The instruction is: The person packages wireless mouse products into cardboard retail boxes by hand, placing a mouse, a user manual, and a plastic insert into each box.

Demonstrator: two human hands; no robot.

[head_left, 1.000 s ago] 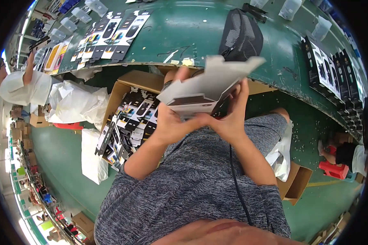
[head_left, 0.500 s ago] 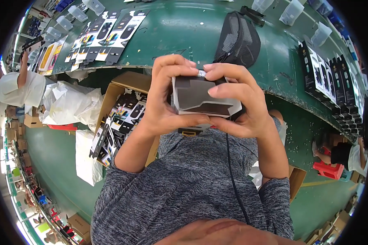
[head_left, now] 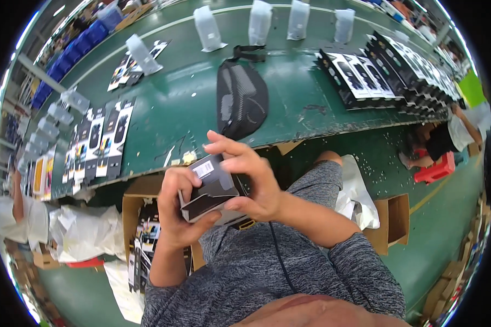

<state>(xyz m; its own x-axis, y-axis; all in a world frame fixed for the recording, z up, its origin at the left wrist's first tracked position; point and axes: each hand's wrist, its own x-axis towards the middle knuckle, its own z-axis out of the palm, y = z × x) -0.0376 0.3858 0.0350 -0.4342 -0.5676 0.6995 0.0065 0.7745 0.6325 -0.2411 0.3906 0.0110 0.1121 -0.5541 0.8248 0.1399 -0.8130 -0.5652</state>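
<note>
Above my lap, in front of the table edge, I hold a small black and grey carton (head_left: 219,183) tilted, a white label on its upper side. A dark end flap on it stands slightly raised along its fold. My left hand (head_left: 181,210) wraps its left side, thumb below and fingers on top. On the right side, my right hand (head_left: 256,180) is curled about the carton with its thumb at the lower corner; the index finger is lifted off. What lies inside the carton is hidden.
A black mesh pouch (head_left: 243,98) lies on the green table (head_left: 169,114). Flat printed cartons (head_left: 101,141) lie at left; stacked black boxes (head_left: 376,76) stand at right. Below are an open cardboard box (head_left: 136,191) of cartons and another box (head_left: 390,220). People sit at both sides.
My hands and the carton have moved left and down, and the carton is turned so its label shows more. My right index finger has lifted. The view has swung to the right.
</note>
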